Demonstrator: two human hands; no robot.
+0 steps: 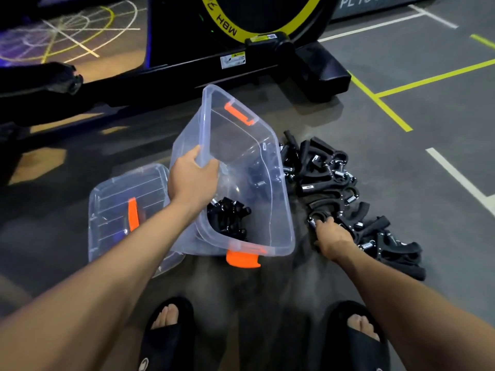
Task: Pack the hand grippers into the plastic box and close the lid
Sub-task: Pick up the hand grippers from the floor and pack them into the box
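Observation:
A clear plastic box [267, 156] with orange latches sits tilted on the floor, its left side raised. My left hand [192, 178] grips the box's left rim. A few black hand grippers [229, 218] lie inside at the low near corner. To the right of the box, a pile of black hand grippers [329, 180] with metal springs lies on the floor. My right hand [332, 234] rests on the near end of that pile, fingers closed around one gripper. The clear lid [120, 199] with an orange latch lies flat to the left of the box.
A black exercise machine [267, 57] with a yellow-ringed wheel stands just behind the box. My two feet in black slides [166, 336] are at the bottom edge. Grey floor with yellow and white lines [380, 103] extends right.

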